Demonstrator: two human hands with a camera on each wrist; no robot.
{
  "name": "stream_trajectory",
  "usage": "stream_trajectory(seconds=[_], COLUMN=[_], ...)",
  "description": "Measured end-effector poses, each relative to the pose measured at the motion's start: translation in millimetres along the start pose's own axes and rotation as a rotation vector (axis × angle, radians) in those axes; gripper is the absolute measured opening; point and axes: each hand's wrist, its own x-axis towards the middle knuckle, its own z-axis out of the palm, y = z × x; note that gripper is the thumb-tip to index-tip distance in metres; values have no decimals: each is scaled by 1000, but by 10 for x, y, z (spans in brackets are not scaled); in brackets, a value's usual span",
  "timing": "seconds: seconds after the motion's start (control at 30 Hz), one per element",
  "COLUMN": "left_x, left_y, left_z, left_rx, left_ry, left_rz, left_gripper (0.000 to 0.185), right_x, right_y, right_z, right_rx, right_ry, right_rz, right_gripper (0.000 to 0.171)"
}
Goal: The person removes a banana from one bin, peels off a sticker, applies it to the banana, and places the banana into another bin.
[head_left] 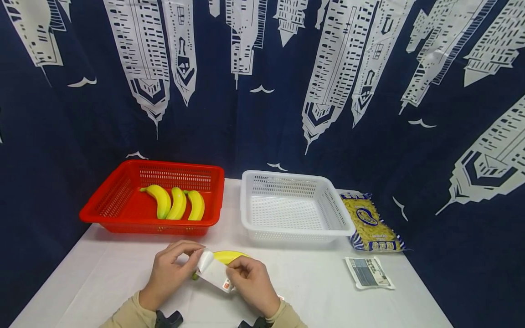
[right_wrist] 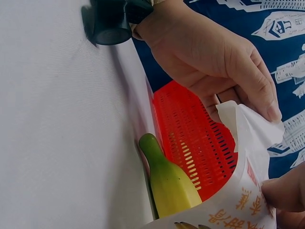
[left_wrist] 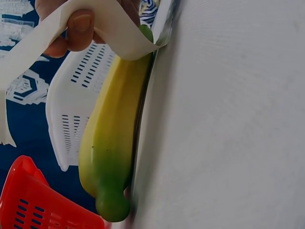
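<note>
A white paper packet (head_left: 213,272) with orange print is held between both hands just above a yellow banana (head_left: 229,256) with a green stem, which lies on the white table (head_left: 316,296) near its front edge. My left hand (head_left: 180,262) pinches the packet's upper left corner. My right hand (head_left: 246,275) pinches its lower right end. In the right wrist view the left hand (right_wrist: 209,52) grips the packet (right_wrist: 245,138) over the banana (right_wrist: 171,186). The left wrist view shows the banana (left_wrist: 114,138) under the curled packet (left_wrist: 112,28), with a thumb pressed on it.
A red basket (head_left: 123,191) holding three bananas (head_left: 177,203) stands at the back left. A white basket (head_left: 293,180) sits beside it. A yellow pasta bag (head_left: 369,223) and a small grey-printed packet (head_left: 369,272) lie at the right. A dark printed curtain hangs behind.
</note>
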Motion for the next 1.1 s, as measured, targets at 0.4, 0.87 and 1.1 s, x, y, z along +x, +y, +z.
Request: stream_trajectory(seconds=[0.4,0.87,1.1], left_x=[18,82,99], left_y=[-78,-106,-70], left_z=[-30,-83,-124], left_rx=[12,0,22], left_ry=[57,141,125], left_rz=[44,109,68], left_gripper=[32,37,32], right_x=[-5,-24,-26], right_y=[-12,-12,-2], right_z=[5,6,6], right_rx=[5,16,11], right_ry=[-6,-25,-46], right_rz=[4,15,-3], right_gripper=[6,5,5])
